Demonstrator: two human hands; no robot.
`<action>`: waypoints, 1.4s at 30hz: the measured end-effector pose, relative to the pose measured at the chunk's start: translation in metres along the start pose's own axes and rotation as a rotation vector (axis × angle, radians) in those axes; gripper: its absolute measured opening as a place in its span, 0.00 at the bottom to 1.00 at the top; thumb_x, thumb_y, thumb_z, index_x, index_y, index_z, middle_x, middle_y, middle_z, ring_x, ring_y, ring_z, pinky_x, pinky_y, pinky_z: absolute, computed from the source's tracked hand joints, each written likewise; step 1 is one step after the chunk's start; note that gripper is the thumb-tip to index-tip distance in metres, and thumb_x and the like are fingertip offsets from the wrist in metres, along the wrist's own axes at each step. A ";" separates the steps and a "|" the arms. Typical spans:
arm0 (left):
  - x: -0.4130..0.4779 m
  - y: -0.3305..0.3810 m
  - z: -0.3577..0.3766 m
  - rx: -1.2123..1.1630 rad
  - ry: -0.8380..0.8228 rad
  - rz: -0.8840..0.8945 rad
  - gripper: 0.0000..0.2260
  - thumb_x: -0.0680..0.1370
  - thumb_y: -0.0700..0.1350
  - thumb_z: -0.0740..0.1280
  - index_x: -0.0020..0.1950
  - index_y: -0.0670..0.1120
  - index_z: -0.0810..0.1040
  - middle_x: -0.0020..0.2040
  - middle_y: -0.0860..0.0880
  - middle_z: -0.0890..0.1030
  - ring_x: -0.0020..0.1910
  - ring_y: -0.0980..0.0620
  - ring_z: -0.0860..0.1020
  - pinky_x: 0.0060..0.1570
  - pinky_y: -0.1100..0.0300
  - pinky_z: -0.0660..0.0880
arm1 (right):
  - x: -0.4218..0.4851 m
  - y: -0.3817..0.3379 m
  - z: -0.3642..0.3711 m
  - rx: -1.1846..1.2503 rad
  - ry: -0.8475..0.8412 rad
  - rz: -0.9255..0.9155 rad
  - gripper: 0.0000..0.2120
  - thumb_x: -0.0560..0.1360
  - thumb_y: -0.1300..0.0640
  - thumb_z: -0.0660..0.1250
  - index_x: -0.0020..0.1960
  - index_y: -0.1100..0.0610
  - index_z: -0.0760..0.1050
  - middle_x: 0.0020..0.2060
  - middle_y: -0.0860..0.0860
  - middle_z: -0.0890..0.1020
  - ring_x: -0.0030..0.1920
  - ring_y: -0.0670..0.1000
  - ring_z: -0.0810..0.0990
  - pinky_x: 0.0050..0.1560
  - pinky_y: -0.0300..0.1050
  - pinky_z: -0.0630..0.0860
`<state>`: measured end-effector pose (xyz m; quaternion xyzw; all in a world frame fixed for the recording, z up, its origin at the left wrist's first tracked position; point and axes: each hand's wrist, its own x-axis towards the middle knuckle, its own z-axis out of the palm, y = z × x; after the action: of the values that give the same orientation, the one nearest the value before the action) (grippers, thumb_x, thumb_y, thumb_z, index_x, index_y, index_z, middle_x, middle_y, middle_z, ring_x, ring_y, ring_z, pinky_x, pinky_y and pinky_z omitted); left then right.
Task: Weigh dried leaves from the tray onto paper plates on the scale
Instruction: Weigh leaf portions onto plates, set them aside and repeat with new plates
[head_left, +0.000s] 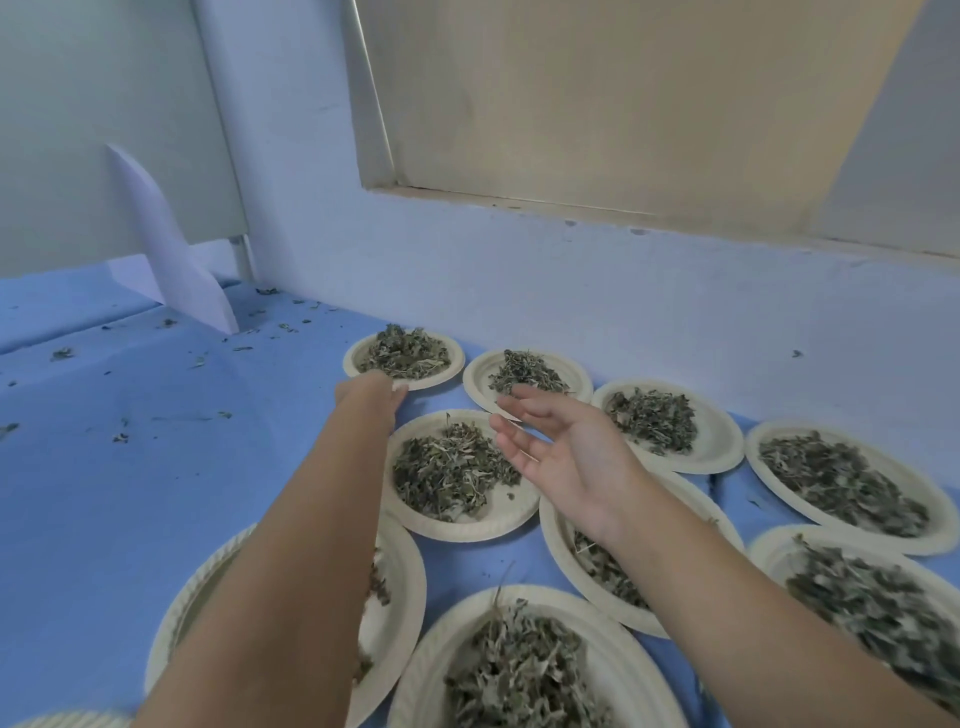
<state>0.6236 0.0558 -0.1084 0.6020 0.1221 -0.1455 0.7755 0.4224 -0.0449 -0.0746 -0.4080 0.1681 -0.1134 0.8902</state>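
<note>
— Where is my left hand (371, 389)?
— At the near rim of the farthest paper plate (352, 361) of dried leaves (408, 351), near the desk's (156, 467) back edge. I cannot tell whether it grips.
— My right hand (566, 452)?
— Palm up, fingers loose, holding nothing, above the next plate (457, 527).

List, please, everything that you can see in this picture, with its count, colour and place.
Paper plates: nine plus the edge of a tenth, cream, clustered on the sheet from centre to right.
Dried leaves: one heap on each of the nine, dark grey-green.
Loose leaf crumbs: many, dark, scattered on the sheet at left.
Sheet: one, blue, under everything.
Folded paper: one, white, standing far left.
Wall: pale blue-white, behind.
Beige panel: one, upper right.
Grey panel: one, upper left.
Left hand: at the near rim of the far-left plate, grip unclear.
Right hand: open, palm up, empty, above the plates.
</note>
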 end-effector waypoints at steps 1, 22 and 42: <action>0.004 0.002 0.002 0.013 -0.021 -0.013 0.05 0.81 0.34 0.55 0.55 0.42 0.63 0.48 0.45 0.69 0.36 0.53 0.72 0.36 0.64 0.76 | -0.001 0.000 0.001 -0.001 -0.009 -0.002 0.11 0.74 0.67 0.62 0.57 0.63 0.75 0.50 0.57 0.80 0.39 0.52 0.83 0.43 0.42 0.79; -0.043 0.010 0.002 -0.292 -0.175 -0.115 0.20 0.83 0.36 0.51 0.74 0.33 0.54 0.75 0.36 0.56 0.72 0.39 0.62 0.68 0.53 0.63 | -0.025 -0.013 -0.002 0.001 -0.008 -0.004 0.09 0.74 0.67 0.62 0.52 0.62 0.77 0.48 0.56 0.80 0.35 0.50 0.83 0.35 0.39 0.80; -0.431 -0.047 0.084 -0.114 -0.655 0.010 0.14 0.79 0.36 0.52 0.40 0.42 0.75 0.34 0.49 0.78 0.20 0.55 0.74 0.19 0.72 0.66 | -0.291 -0.078 -0.045 -0.253 0.169 -0.381 0.11 0.75 0.70 0.58 0.38 0.61 0.75 0.28 0.53 0.78 0.30 0.50 0.76 0.33 0.40 0.75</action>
<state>0.2073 -0.0023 0.0272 0.4794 -0.1285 -0.3204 0.8069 0.1325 -0.0272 0.0182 -0.5294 0.1748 -0.2912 0.7774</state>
